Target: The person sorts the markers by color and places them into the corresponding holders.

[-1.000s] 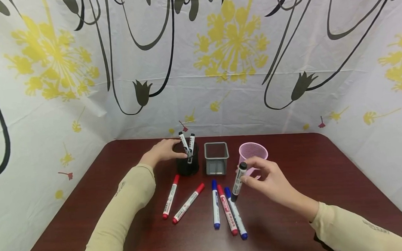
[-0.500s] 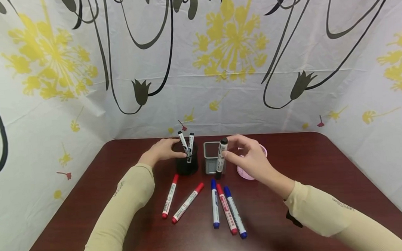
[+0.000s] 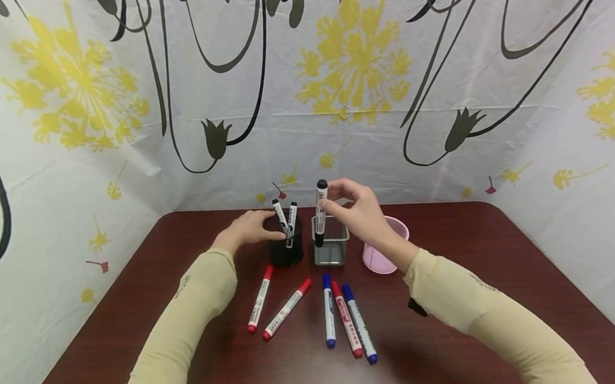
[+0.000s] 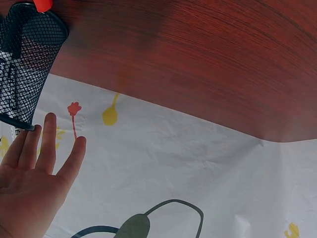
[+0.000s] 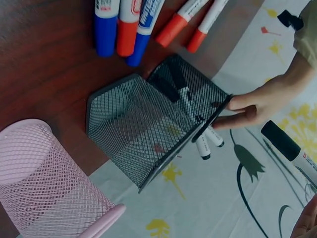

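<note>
The marker [image 3: 319,216] has shifted toward the bench's [image 3: 438,346] far edge, pinched in the right hand [image 3: 357,210]; likely light, stiff; hold mid-barrel. The left hand [image 3: 246,229] touches the cup [image 3: 284,255], fingers straight.

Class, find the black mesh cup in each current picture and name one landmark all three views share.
Head: black mesh cup, below and left of centre, beside the grey container.
Left wrist: black mesh cup, upper left, cut off by the edge.
Right wrist: black mesh cup, just right of centre, partly behind the grey container.
Shared landmark: the left hand, at the cup's rim.
</note>
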Demonstrator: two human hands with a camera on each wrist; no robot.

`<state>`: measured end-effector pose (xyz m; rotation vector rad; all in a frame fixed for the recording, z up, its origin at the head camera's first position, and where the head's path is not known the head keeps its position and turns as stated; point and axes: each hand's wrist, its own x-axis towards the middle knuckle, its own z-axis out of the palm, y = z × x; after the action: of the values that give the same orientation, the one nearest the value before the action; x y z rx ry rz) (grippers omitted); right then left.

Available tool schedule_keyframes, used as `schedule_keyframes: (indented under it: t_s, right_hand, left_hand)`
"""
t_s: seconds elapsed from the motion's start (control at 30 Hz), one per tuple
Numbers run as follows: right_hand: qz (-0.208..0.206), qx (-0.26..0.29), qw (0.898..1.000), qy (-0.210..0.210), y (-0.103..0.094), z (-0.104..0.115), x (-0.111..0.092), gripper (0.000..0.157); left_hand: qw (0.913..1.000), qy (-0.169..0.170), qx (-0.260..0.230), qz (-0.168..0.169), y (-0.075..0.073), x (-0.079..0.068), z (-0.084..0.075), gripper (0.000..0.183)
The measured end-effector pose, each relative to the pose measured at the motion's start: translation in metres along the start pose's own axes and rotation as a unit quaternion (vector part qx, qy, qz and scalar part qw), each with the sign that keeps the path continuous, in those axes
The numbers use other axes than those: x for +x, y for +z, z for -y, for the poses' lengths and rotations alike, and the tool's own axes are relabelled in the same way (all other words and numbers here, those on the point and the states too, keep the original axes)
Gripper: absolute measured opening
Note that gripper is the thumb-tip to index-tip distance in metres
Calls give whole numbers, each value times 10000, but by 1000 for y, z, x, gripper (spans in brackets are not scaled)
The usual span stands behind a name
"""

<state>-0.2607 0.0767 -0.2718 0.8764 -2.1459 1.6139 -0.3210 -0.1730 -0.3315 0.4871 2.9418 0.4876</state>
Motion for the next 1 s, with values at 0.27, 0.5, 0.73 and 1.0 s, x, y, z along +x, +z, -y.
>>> schedule_keyframes:
  t_s: [0.27,0.5,0.73,1.0]
  right_hand:
    - [-80,-278,9994,202,9,-4,25,26]
    - [-112,-442,9988,181,19,-9,40,28]
    - [-131,-596,9980,134,31,-11,49,28]
    - [-94,-662,9973,296,41,-18,58,28]
  left_hand:
    - [10000,-49,-28,5,0,2,0,79]
    - [10000,-43,-43,-17,1,4,1,77]
    - [10000,-79,-44,-9,1,4,1,77]
    - [10000,-57,-20,30,0,3,1,79]
